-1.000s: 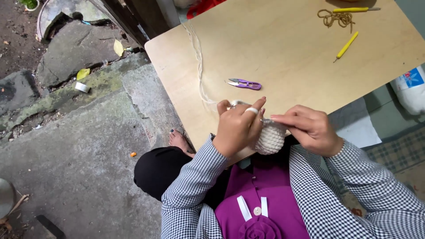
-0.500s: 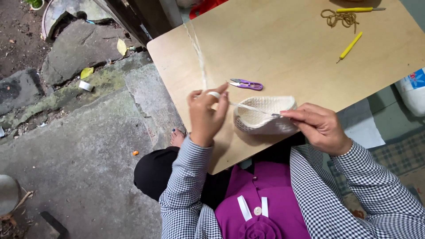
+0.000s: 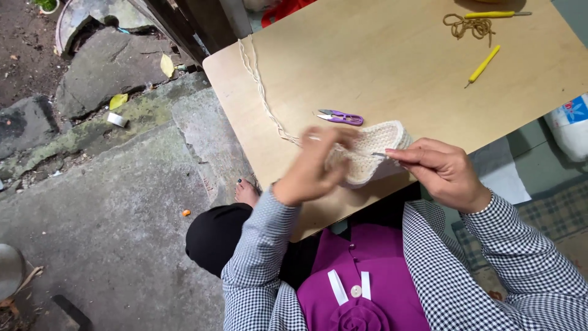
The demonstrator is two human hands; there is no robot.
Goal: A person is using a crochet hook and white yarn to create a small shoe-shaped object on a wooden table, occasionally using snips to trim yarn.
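Two hands over the board: the left hand (image 3: 312,165), blurred, at about seven o'clock, and the right hand (image 3: 438,171) at five o'clock. One cream crocheted piece (image 3: 373,150) between them. One pair of purple thread snips (image 3: 340,117) just above it, near the centre. Yellow-handled crochet hooks, count two: one yellow hook (image 3: 484,64) lying slantwise at two o'clock, a second yellow hook (image 3: 496,14) up at one o'clock by the edge. One small tangle of tan cord (image 3: 468,26) beside that. One long cream strand (image 3: 260,92) trailing from eleven o'clock down to the work. One wooden tabletop (image 3: 380,67) under it all.
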